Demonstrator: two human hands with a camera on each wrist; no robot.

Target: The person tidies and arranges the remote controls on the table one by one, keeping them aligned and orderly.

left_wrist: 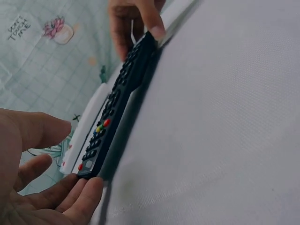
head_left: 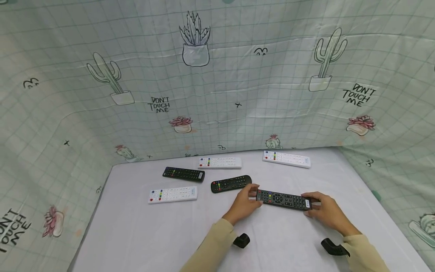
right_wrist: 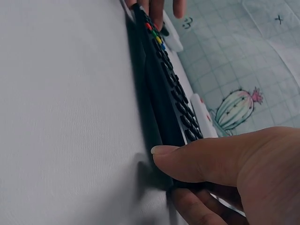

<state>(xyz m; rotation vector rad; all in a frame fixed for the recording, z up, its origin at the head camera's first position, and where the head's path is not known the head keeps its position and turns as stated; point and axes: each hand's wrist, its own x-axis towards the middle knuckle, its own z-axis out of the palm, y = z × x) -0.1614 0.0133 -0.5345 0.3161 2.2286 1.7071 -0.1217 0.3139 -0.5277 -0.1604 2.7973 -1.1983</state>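
Observation:
A long black remote control (head_left: 283,200) with coloured buttons lies between my two hands, slightly slanted in the head view. My right hand (head_left: 324,212) grips its right end; in the right wrist view the thumb (right_wrist: 197,161) presses along the near edge, with the fingers curled at the end. At the other end is my left hand (head_left: 243,204). Its fingertips (left_wrist: 91,190) touch the remote's end in the left wrist view, while the thumb (left_wrist: 49,130) stands off it. A shadow runs along the remote's underside.
Another black remote (head_left: 231,184) lies just left of my left hand, with a third black one (head_left: 183,174) farther left. White remotes lie at the left (head_left: 173,195), back middle (head_left: 219,163) and back right (head_left: 287,159). Cactus-printed cloth (head_left: 217,87) encloses the white table (head_left: 142,234).

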